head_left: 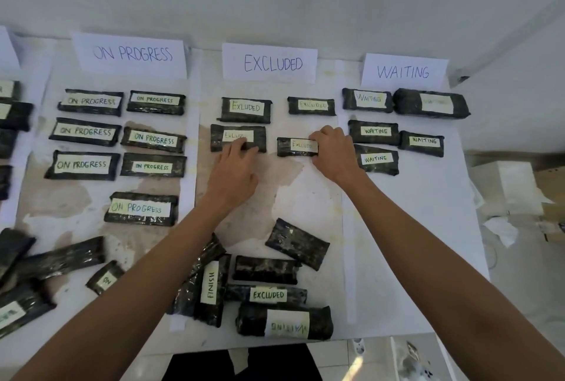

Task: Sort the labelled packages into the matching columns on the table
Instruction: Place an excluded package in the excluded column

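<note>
Dark wrapped packages with paper labels lie in columns under three signs: ON PROGRESS, EXCLUDED and WAITING. My left hand rests its fingertips on the near edge of an EXCLUDED package in the second row. My right hand grips the right end of another EXCLUDED package beside it. Unsorted packages sit near the front edge, among them one marked FINISH, one marked EXCLUDED and one marked WAITING, upside down.
The white table ends at the wall behind and at its right edge near boxes and crumpled paper. More dark packages lie at the front left. Another column shows partly at the far left edge.
</note>
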`<state>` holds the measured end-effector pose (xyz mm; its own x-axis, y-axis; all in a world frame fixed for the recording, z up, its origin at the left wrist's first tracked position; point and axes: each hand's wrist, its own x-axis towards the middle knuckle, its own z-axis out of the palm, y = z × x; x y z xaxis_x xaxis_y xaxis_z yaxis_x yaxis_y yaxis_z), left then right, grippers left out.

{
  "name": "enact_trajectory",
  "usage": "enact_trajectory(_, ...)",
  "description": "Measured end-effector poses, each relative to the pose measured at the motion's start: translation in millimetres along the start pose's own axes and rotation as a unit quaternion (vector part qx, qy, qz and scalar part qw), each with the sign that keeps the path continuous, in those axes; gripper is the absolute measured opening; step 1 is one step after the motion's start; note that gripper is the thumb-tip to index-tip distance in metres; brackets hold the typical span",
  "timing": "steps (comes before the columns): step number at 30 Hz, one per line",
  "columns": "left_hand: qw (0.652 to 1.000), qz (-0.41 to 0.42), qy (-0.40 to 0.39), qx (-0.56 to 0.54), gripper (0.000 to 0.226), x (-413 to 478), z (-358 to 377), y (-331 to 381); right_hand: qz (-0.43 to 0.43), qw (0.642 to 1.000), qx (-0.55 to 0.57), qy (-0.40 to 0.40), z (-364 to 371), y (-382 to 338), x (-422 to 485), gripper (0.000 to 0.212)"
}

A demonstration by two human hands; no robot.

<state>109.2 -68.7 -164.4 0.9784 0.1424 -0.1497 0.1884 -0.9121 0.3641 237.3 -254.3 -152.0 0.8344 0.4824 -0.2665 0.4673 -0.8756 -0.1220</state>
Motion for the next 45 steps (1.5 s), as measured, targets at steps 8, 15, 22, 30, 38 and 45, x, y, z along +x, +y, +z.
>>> enact_trajectory(8,0.999,-0.004,-0.016,-0.042,0.050,-36.4,-13.8,3.8,-0.012,0.998,0.064,-0.005,-9.2,-16.8,-41.4,0.053)
enact_trajectory(15,0.995,-0.013,-0.081,-0.052,0.048,-93.0,-5.2,6.6,-0.044,0.987,0.020,-0.155,22.8,-42.5,-132.7,0.064)
enact_trajectory(22,0.993,0.014,-0.077,-0.091,0.045,-128.8,0.3,11.1,-0.040,0.993,-0.016,-0.112,53.5,-47.5,-174.7,0.073)
enact_trajectory(30,0.979,0.033,-0.021,-0.198,0.045,-145.4,-21.0,24.7,0.090,0.788,0.606,-0.059,2.1,-54.8,-197.6,0.070)
enact_trajectory(38,0.956,0.086,-0.113,-0.256,0.066,-150.9,-31.9,48.4,0.061,0.705,0.703,-0.066,-2.5,-65.2,-220.9,0.069)
enact_trajectory(45,0.950,0.124,-0.119,-0.260,0.066,-154.7,-29.6,53.5,0.073,0.723,0.684,-0.060,-3.1,-62.2,-232.0,0.070)
